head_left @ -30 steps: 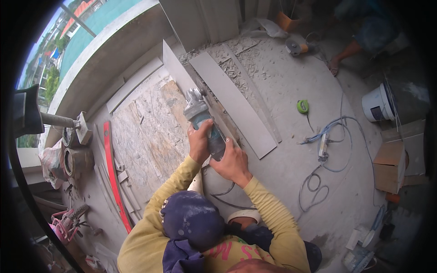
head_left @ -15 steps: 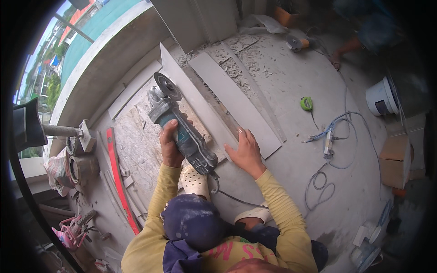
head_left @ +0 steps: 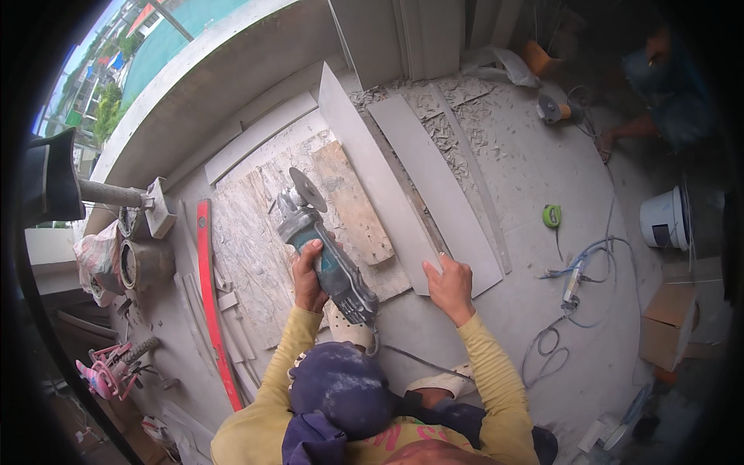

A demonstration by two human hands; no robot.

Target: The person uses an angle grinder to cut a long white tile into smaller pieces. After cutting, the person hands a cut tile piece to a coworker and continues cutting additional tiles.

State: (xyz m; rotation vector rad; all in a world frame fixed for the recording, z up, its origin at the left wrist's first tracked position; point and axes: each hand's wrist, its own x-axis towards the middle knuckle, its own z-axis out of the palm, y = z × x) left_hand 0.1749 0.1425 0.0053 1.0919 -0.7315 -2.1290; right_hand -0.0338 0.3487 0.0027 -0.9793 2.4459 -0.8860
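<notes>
My left hand [head_left: 308, 280] is wrapped round the teal-and-grey body of an angle grinder [head_left: 338, 271]. The grinder's thin cutting disc [head_left: 308, 190] points away from me, above a dusty stone-like slab [head_left: 263, 205]. At the near end of a long grey tile strip [head_left: 376, 174], my right hand [head_left: 452, 287] pinches the corner between thumb and fingers. That strip appears tilted up on its long edge. Just left of it lies a worn wooden board [head_left: 353, 205]; to its right a second tile strip [head_left: 438, 182] lies flat.
A red level [head_left: 208, 287] lies at left beside narrow offcuts. Right of the tiles are a green tape measure [head_left: 551, 216], a power strip [head_left: 572, 288] with looped cords, a white bucket [head_left: 660, 221] and a cardboard box [head_left: 668, 322]. Another grinder [head_left: 552, 110] sits near a person [head_left: 666, 101] at far right.
My right hand has gone from spread fingers to a grip on the tile strip's near corner. The grinder stays in my left hand, its disc now farther from the strip. The whole view has shifted.
</notes>
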